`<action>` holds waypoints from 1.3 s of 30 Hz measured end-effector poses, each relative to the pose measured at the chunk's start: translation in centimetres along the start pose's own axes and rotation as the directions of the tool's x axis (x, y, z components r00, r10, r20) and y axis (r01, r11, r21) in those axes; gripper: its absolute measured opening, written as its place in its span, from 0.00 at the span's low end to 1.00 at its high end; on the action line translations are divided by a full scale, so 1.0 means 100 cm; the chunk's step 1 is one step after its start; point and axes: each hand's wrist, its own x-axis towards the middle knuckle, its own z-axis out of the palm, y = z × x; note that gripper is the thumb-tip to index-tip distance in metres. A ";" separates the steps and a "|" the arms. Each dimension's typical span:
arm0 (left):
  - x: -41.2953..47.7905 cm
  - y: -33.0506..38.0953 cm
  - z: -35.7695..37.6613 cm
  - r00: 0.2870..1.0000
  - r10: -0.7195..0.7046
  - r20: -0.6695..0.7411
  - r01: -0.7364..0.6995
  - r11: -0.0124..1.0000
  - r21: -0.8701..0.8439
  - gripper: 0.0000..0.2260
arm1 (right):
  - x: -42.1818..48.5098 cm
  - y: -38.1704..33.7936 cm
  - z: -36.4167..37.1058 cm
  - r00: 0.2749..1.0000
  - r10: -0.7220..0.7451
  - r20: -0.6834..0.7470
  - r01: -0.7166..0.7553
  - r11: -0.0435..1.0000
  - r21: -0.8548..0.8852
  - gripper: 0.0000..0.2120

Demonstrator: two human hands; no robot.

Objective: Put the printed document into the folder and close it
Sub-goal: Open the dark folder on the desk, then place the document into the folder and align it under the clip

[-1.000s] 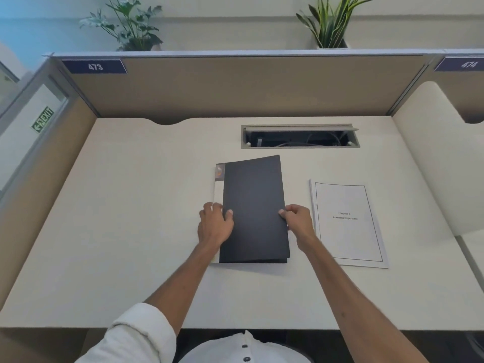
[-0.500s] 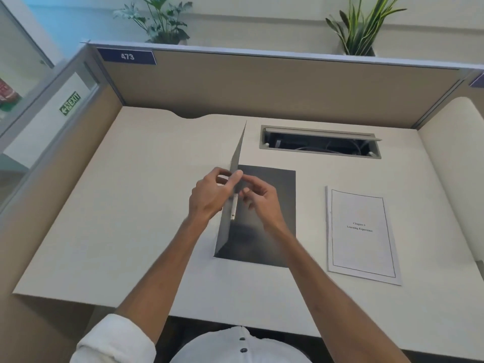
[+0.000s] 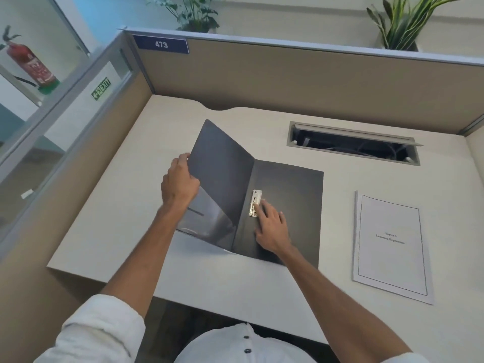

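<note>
A dark grey folder lies open on the desk. Its front cover is swung out to the left and held off the desk by my left hand, which grips the cover's outer edge. A metal clip runs along the spine inside. My right hand rests flat on the back panel, fingers apart, with fingertips touching the clip. The printed document, white sheets with a bordered title page, lies flat on the desk to the right of the folder, apart from both hands.
A cable slot with an open lid is cut into the desk behind the folder. Brown partition walls close the desk at the back and left. Two potted plants stand on the ledge behind. The desk's near edge runs close to my body.
The folder was shut one second ago. Its cover has swung from upright out to the left in my left hand, and my right hand has come down onto the clip inside.
</note>
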 end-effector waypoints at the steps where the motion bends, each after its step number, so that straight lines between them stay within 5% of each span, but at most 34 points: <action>1: -0.001 -0.007 0.006 1.000 0.014 0.010 -0.014 0.999 0.032 0.28 | 0.000 0.002 0.003 1.000 0.010 0.009 -0.010 1.000 -0.019 0.37; 7: -0.010 -0.039 0.043 0.995 0.093 0.041 -0.100 0.959 0.265 0.36 | 0.001 0.010 0.015 0.999 0.015 0.029 -0.013 0.998 -0.063 0.37; 13: -0.022 -0.052 0.078 0.961 0.139 0.237 -0.221 0.904 0.366 0.36 | 0.003 0.011 0.020 1.000 0.024 0.017 -0.022 0.997 -0.070 0.37; 18: -0.031 -0.037 0.104 0.867 0.241 0.436 -0.390 0.872 0.296 0.33 | 0.004 0.014 0.020 0.999 0.022 0.030 -0.020 0.998 -0.061 0.36; 24: -0.032 -0.007 0.120 0.823 0.324 0.466 -0.436 0.886 0.154 0.33 | 0.008 0.017 0.020 1.000 0.015 0.025 -0.014 0.999 -0.033 0.37; 33: -0.016 0.021 0.142 0.615 0.419 0.668 -0.587 0.809 0.033 0.38 | 0.015 0.042 0.004 0.986 0.136 -0.100 -0.141 0.989 -0.045 0.36; 39: -0.010 0.020 0.147 0.589 0.411 0.696 -0.571 0.821 -0.001 0.39 | 0.019 0.053 0.003 0.985 0.173 -0.010 -0.174 0.985 -0.022 0.38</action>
